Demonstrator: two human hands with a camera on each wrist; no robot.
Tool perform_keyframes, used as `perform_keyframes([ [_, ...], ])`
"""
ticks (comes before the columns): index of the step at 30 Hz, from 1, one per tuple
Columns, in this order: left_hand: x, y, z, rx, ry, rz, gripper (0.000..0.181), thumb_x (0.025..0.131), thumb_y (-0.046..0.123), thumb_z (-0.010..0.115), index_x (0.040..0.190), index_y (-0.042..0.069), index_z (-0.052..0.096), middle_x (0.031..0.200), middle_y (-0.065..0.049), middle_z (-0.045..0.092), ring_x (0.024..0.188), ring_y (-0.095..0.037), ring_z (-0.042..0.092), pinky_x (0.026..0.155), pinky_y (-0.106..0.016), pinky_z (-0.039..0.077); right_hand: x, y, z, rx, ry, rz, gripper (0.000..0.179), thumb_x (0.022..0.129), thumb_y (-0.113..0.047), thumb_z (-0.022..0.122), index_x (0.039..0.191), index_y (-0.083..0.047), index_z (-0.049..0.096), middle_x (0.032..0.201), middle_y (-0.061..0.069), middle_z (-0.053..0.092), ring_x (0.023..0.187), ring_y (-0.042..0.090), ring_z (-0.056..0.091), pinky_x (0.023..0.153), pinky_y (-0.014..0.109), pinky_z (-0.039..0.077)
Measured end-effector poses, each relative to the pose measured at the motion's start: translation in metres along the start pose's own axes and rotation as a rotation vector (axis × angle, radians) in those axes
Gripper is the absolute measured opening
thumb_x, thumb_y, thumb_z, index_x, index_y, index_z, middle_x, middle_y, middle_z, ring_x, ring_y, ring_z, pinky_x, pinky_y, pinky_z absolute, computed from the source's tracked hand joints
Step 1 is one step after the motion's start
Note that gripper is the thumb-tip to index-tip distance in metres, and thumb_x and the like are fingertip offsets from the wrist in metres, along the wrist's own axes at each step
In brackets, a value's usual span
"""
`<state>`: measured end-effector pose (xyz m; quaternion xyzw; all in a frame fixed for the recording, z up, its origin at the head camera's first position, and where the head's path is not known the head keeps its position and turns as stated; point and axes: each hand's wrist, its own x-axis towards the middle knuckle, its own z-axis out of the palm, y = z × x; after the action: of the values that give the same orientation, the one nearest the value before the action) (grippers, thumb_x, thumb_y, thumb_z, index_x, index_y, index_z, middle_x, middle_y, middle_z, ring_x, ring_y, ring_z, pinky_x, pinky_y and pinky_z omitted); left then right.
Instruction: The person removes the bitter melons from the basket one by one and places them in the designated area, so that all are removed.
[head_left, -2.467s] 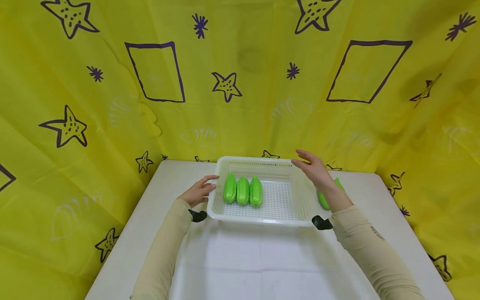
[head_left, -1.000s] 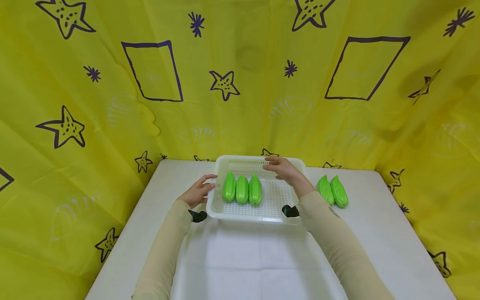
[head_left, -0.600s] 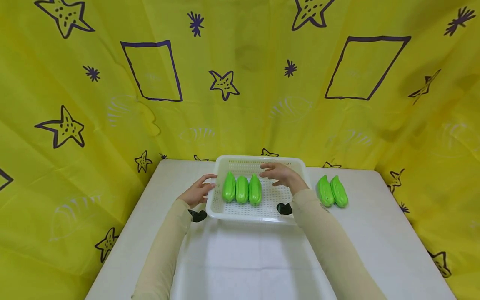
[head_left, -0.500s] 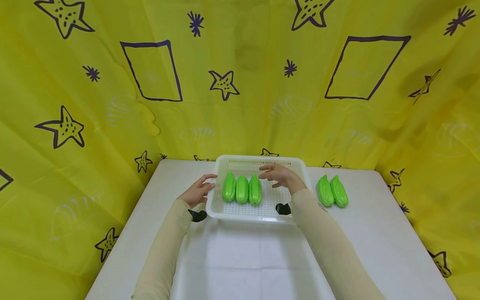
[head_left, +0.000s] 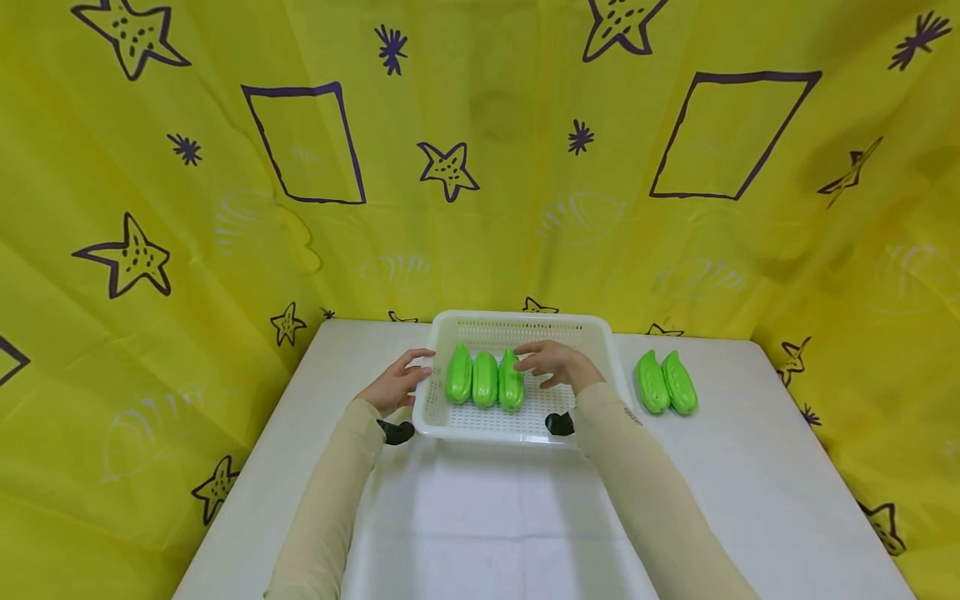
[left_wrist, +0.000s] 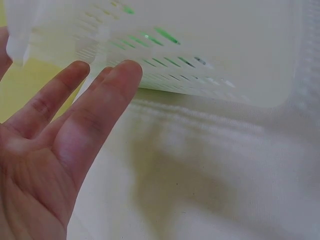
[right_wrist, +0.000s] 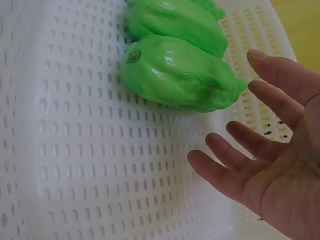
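Head cam: right hand [head_left: 555, 360] hangs loose-fingered by the rightmost green veggie [head_left: 512, 390] in the white basket [head_left: 487, 436], tip toward the yellow curtain [head_left: 510, 242], long axis front-to-back. Left wrist: left hand [left_wrist: 57, 155] has straightish fingers by the basket, can't tell if touching. Right wrist: nothing gripped, so reaching stage imo; grabbing needs fingers curled round it.

Tabletop [head_left: 480, 517], from the near side: the basket [head_left: 480, 434] stands by the middle of the far edge, the curtain [head_left: 495, 242] behind. Three fruits [head_left: 485, 382] lie side by side in its left part; two more fruits [head_left: 653, 383] lie right of it, toward the far right corner. Left hand [head_left: 396, 385]: at its left edge. Right hand [head_left: 557, 362]: over its right part.
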<state>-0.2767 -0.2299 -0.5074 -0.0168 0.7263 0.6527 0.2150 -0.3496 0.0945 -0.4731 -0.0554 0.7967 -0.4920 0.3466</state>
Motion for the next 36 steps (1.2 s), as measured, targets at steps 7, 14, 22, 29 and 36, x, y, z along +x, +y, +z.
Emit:
perform_keyframes([
  [7, -0.001, -0.001, 0.001, -0.003, 0.007, 0.027, 0.043, 0.103, 0.027, 0.052, 0.143, 0.03, 0.038, 0.144, -0.013, 0.046, 0.118, -0.032, 0.057, 0.086, -0.045, 0.053, 0.005, 0.001, 0.005, 0.03, -0.005, 0.006, 0.056, 0.094, -0.018, 0.066, 0.145, -0.01, 0.045, 0.147, 0.018, 0.043, 0.136, 0.044, 0.035, 0.103, 0.056, 0.039],
  [14, -0.004, 0.004, 0.004, -0.01, 0.002, 0.027, 0.043, 0.104, 0.023, 0.049, 0.145, 0.026, 0.036, 0.146, -0.016, 0.044, 0.116, -0.033, 0.058, 0.085, -0.045, 0.054, 0.008, 0.002, 0.008, 0.024, -0.024, 0.015, 0.054, 0.094, -0.016, 0.066, 0.145, -0.01, 0.047, 0.151, 0.02, 0.036, 0.136, 0.045, 0.034, 0.101, 0.056, 0.041],
  [22, -0.019, 0.019, 0.01, -0.024, -0.019, 0.042, 0.044, 0.105, 0.018, 0.046, 0.147, 0.019, 0.032, 0.146, -0.022, 0.041, 0.113, -0.032, 0.06, 0.084, -0.044, 0.054, 0.009, 0.003, 0.011, -0.002, -0.053, 0.007, 0.054, 0.095, -0.015, 0.064, 0.146, -0.011, 0.046, 0.151, 0.019, 0.037, 0.135, 0.044, 0.036, 0.1, 0.055, 0.043],
  [29, -0.01, 0.008, 0.005, -0.014, -0.015, 0.044, 0.043, 0.105, 0.022, 0.047, 0.146, 0.023, 0.034, 0.146, -0.019, 0.043, 0.114, -0.031, 0.06, 0.085, -0.044, 0.054, 0.014, 0.003, 0.014, -0.01, -0.077, 0.006, 0.055, 0.095, -0.011, 0.064, 0.146, -0.01, 0.045, 0.154, 0.019, 0.031, 0.136, 0.042, 0.035, 0.101, 0.054, 0.042],
  [36, 0.001, -0.003, -0.002, -0.017, -0.023, 0.048, 0.044, 0.103, 0.027, 0.051, 0.144, 0.027, 0.036, 0.146, -0.016, 0.044, 0.113, -0.03, 0.061, 0.085, -0.046, 0.054, 0.015, 0.005, 0.012, -0.048, -0.058, -0.001, 0.055, 0.094, -0.011, 0.066, 0.145, -0.009, 0.046, 0.153, 0.017, 0.036, 0.134, 0.037, 0.04, 0.099, 0.054, 0.043],
])
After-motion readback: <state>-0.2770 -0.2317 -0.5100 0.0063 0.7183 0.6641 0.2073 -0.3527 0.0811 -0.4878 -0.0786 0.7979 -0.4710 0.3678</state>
